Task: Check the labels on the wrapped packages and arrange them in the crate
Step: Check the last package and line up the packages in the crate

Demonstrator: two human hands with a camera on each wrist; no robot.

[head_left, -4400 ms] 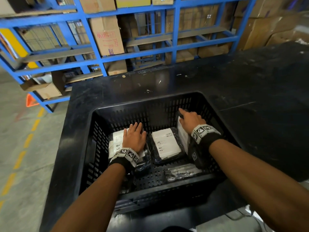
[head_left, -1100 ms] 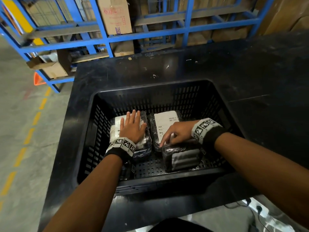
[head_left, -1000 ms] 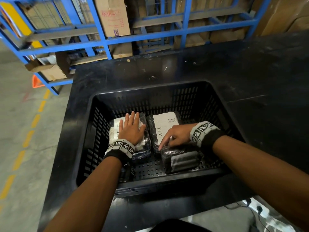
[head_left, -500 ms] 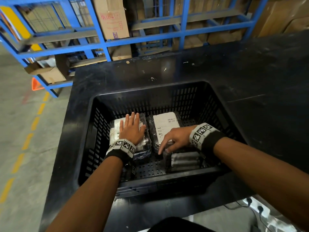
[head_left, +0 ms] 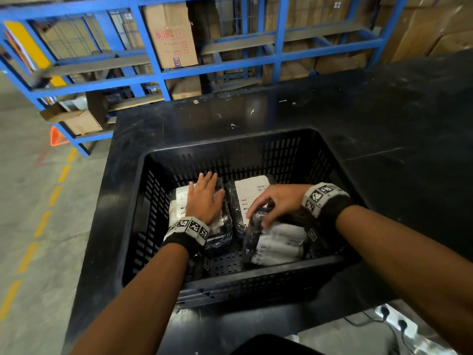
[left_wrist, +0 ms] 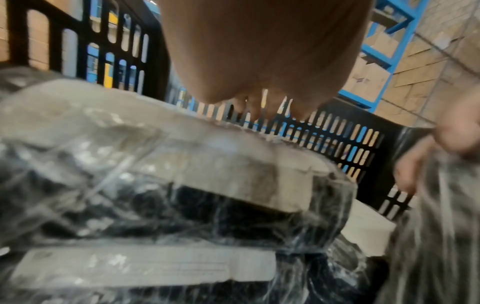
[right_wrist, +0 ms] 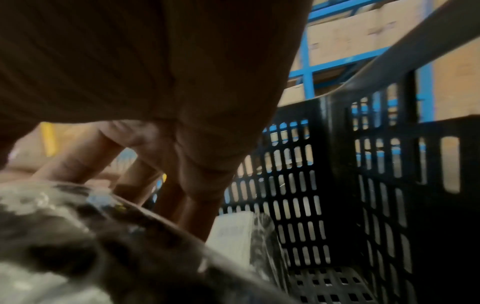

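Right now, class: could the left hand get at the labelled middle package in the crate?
Probably yes: the left hand rests flat on the neighbouring package, and the middle package's label side lies uncovered beside it.

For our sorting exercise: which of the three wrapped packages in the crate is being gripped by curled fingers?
The near-right package, under the right hand. The left hand lies flat on the left package; the middle package is untouched.
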